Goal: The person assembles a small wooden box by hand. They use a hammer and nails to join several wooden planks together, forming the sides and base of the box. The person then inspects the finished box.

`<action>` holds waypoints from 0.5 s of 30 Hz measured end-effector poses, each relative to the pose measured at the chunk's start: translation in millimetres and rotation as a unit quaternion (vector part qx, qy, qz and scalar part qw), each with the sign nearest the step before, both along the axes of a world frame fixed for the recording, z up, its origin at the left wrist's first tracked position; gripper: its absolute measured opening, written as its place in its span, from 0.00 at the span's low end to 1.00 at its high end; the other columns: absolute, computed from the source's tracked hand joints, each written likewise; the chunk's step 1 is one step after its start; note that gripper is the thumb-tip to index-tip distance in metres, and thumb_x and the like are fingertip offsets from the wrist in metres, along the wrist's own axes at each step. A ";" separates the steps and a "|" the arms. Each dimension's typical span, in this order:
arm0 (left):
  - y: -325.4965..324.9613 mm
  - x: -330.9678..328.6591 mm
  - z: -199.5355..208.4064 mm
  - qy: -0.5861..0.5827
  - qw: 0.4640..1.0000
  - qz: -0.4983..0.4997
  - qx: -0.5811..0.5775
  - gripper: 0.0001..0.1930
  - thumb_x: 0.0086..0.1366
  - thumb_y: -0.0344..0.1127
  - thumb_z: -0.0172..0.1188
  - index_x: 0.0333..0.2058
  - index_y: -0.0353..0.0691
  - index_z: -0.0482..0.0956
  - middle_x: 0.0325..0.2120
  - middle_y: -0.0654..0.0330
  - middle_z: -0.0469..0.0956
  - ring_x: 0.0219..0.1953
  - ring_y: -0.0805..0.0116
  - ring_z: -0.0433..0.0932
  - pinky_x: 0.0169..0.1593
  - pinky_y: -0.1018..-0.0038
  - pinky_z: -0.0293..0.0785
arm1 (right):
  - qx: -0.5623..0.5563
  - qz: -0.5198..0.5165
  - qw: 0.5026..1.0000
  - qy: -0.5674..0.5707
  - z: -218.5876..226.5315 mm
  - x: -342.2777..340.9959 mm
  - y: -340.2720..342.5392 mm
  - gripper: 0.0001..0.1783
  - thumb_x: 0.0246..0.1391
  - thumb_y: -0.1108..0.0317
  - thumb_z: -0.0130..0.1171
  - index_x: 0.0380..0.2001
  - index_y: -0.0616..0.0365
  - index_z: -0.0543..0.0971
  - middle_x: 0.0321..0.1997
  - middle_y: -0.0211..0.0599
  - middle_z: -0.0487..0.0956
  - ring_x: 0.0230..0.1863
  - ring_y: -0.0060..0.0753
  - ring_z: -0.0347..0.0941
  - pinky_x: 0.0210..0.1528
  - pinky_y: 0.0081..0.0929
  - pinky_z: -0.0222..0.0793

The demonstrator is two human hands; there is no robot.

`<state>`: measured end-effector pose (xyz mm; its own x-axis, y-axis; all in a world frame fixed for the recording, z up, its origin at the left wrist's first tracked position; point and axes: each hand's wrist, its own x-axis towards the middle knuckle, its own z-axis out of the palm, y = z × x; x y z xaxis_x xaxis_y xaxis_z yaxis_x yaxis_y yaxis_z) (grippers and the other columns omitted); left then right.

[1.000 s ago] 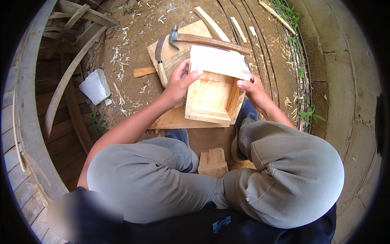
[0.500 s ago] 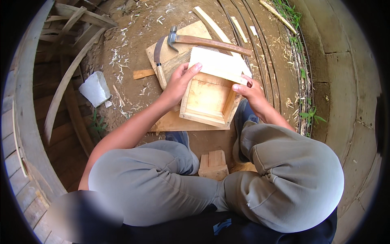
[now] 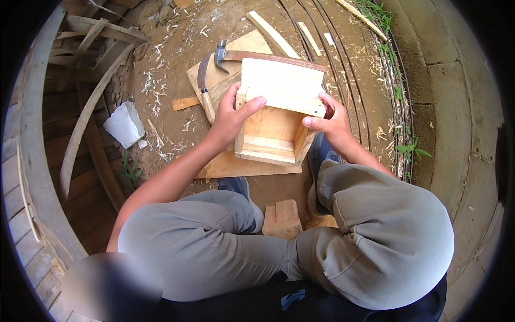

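Note:
Between my hands is a small wooden box (image 3: 268, 155), tilted so that its hollow inside faces me. My left hand (image 3: 236, 110) grips its left side, thumb pressed on the pale top board (image 3: 281, 80). On the opposite side my right hand (image 3: 333, 121) holds the box near the corner of that board, thumb at the front edge. The other fingers of both hands are partly hidden behind the wood. Just beyond the box lies a claw hammer (image 3: 221, 55), its handle partly covered by the top board. A curved knife (image 3: 203, 75) with a wooden handle rests left of the hammer.
Under the tools are flat boards (image 3: 252, 43) on bare earth strewn with shavings. A whitish stone block (image 3: 124, 124) sits at the left. A small wood block (image 3: 282, 219) lies between my feet. Dark cables (image 3: 343, 70) run along the right, beside a plank wall (image 3: 450, 107).
The box has tipped and shifted slightly left in my hands, showing more of the top board's bright face. Both hands keep their hold.

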<state>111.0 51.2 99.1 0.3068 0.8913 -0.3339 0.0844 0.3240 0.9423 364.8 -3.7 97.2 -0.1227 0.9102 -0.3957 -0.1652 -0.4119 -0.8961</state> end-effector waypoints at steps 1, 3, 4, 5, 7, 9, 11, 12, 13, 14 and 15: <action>0.3 0.6 1.4 -0.004 1.000 0.001 0.004 0.36 0.64 0.49 0.69 0.61 0.31 0.66 0.52 0.52 0.76 0.56 0.66 0.74 0.62 0.68 0.68 | 0.002 -0.002 1.000 0.000 1.0 0.2 0.7 0.39 0.44 0.65 0.75 0.59 0.68 0.72 0.53 0.34 0.78 0.53 0.23 0.73 0.57 0.25 0.69; -0.1 1.2 3.7 -0.013 1.000 0.016 -0.005 0.36 0.63 0.48 0.70 0.60 0.32 0.66 0.52 0.52 0.76 0.56 0.66 0.74 0.62 0.67 0.68 | 0.007 -0.005 1.000 0.003 1.3 -0.6 2.1 0.38 0.44 0.66 0.75 0.58 0.66 0.73 0.52 0.32 0.78 0.52 0.22 0.73 0.57 0.24 0.69; -0.1 1.4 4.9 -0.017 1.000 0.024 -0.009 0.36 0.62 0.48 0.71 0.60 0.32 0.66 0.52 0.51 0.76 0.56 0.66 0.74 0.62 0.67 0.68 | 0.014 -0.004 1.000 0.004 -0.2 -1.4 2.5 0.38 0.44 0.66 0.76 0.58 0.66 0.73 0.52 0.32 0.78 0.52 0.22 0.73 0.57 0.24 0.69; -0.1 1.5 5.5 -0.015 1.000 0.022 -0.002 0.35 0.62 0.47 0.71 0.59 0.32 0.67 0.52 0.51 0.76 0.56 0.65 0.74 0.62 0.67 0.68 | 0.020 -0.003 1.000 0.003 -2.8 -1.9 2.5 0.37 0.43 0.66 0.76 0.57 0.66 0.73 0.51 0.32 0.78 0.52 0.23 0.73 0.57 0.24 0.69; 0.4 0.6 7.0 -0.010 1.000 0.019 0.012 0.34 0.62 0.46 0.71 0.58 0.31 0.68 0.51 0.51 0.76 0.55 0.65 0.74 0.62 0.67 0.68 | 0.032 0.001 0.999 0.005 -3.6 -3.1 3.4 0.37 0.43 0.66 0.76 0.57 0.67 0.73 0.51 0.33 0.78 0.52 0.23 0.73 0.57 0.23 0.68; 2.1 -1.6 6.9 0.002 0.999 0.006 0.038 0.33 0.62 0.46 0.71 0.57 0.31 0.69 0.50 0.51 0.76 0.55 0.65 0.74 0.62 0.67 0.68 | 0.040 0.006 0.999 0.012 -5.4 -4.0 4.0 0.37 0.43 0.66 0.76 0.56 0.67 0.74 0.51 0.33 0.78 0.52 0.22 0.73 0.58 0.23 0.68; 3.9 -4.7 5.3 0.006 0.999 0.000 0.049 0.32 0.61 0.45 0.71 0.56 0.30 0.69 0.50 0.51 0.77 0.55 0.65 0.74 0.62 0.67 0.67 | 0.055 0.011 0.998 0.006 -10.0 -3.8 4.4 0.37 0.43 0.66 0.77 0.56 0.67 0.73 0.50 0.33 0.78 0.51 0.22 0.73 0.56 0.23 0.69; 4.9 -6.4 3.4 0.005 0.999 0.001 0.046 0.32 0.61 0.45 0.70 0.56 0.30 0.69 0.49 0.51 0.77 0.55 0.65 0.74 0.62 0.67 0.67 | 0.063 0.014 0.998 0.003 -11.4 -3.8 4.6 0.37 0.42 0.66 0.77 0.56 0.67 0.73 0.49 0.33 0.78 0.51 0.22 0.73 0.55 0.23 0.70; 5.2 -7.3 2.2 0.004 0.999 0.001 0.043 0.32 0.61 0.45 0.70 0.56 0.30 0.70 0.49 0.51 0.77 0.55 0.65 0.74 0.63 0.68 0.67 | 0.052 0.020 0.998 -0.002 -11.5 -3.6 5.0 0.37 0.42 0.66 0.77 0.56 0.67 0.73 0.49 0.33 0.79 0.50 0.21 0.74 0.54 0.23 0.70; 5.4 -6.9 2.6 0.002 0.999 0.006 0.035 0.33 0.61 0.45 0.71 0.56 0.30 0.70 0.49 0.51 0.77 0.55 0.65 0.75 0.62 0.68 0.67 | 0.040 0.025 0.999 -0.007 -10.9 -3.0 6.0 0.38 0.42 0.65 0.77 0.56 0.67 0.73 0.48 0.32 0.79 0.50 0.21 0.74 0.52 0.22 0.71; 5.3 -6.2 3.2 0.000 1.000 0.010 0.026 0.33 0.61 0.45 0.71 0.57 0.30 0.69 0.50 0.51 0.78 0.54 0.66 0.75 0.62 0.68 0.68 | 0.028 0.030 0.999 -0.013 -10.5 -2.6 6.5 0.38 0.42 0.65 0.77 0.56 0.67 0.73 0.48 0.32 0.79 0.49 0.20 0.74 0.51 0.22 0.71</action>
